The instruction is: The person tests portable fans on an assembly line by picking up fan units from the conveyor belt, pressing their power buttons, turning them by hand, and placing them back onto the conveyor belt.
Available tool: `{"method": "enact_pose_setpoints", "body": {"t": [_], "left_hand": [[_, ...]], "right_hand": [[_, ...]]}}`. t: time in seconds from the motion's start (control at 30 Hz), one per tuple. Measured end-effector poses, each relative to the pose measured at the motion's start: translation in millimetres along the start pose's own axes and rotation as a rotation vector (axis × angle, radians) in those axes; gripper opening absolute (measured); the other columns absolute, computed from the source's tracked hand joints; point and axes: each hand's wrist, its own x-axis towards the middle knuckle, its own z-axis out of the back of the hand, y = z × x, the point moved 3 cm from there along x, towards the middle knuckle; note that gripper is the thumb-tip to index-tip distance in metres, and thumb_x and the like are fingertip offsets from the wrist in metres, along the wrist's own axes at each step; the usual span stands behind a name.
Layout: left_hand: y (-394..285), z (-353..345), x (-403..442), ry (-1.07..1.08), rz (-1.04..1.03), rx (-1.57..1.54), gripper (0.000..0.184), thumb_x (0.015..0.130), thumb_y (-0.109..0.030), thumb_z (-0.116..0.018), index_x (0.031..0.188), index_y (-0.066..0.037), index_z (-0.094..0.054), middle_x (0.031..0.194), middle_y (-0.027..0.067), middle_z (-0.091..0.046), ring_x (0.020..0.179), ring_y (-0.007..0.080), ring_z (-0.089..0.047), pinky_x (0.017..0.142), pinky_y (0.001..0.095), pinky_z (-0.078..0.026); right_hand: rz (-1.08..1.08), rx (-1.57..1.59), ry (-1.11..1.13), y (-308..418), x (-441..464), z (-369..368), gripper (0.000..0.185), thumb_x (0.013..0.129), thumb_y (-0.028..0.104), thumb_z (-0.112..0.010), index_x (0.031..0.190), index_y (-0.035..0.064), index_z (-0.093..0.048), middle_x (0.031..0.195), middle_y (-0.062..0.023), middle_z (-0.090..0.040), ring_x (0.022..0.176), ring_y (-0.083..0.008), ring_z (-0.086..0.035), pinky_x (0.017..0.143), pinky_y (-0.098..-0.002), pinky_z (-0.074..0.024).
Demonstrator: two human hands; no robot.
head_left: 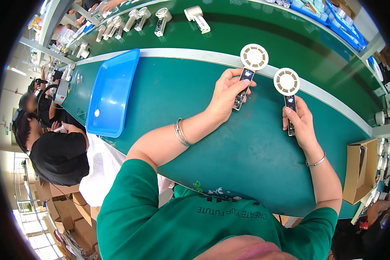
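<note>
My left hand [228, 93] is closed around the dark handle of a small white handheld fan [254, 57], its round slotted head pointing up and away from me. A second handheld fan [286, 82] of the same look is gripped in my right hand [300, 119], a little nearer and to the right. Dark strips with small parts, like circuit boards, show along both handles. Both fans are held above the green table [229, 160], apart from each other. My fingers partly hide the handles.
A blue tray [112, 93] with a small white piece [97, 113] lies to the left. Several similar fans [162, 21] stand on the green shelf [221, 41] behind. A cardboard box [360, 171] is at the right edge. A co-worker [58, 151] sits at the left.
</note>
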Motion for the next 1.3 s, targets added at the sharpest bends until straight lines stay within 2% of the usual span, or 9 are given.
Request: {"method": "enact_pose_setpoints", "body": {"t": [1.3], "left_hand": [[1.9,-1.4,0.5,-0.018,0.010,0.033,0.036,0.086,-0.016,-0.061,0.113,0.000,-0.043,0.095,0.0136,-0.062,0.074,0.0103,-0.057,0.058,0.0223,-0.049]], "right_hand": [[-0.013,0.028,0.001,-3.1,0.4,3.5,0.040,0.092,0.014,-0.054,0.126,-0.0032,-0.041,0.080,-0.0027,-0.051,0.059,-0.0081,-0.051,0.053,-0.0234,-0.0450]]}}
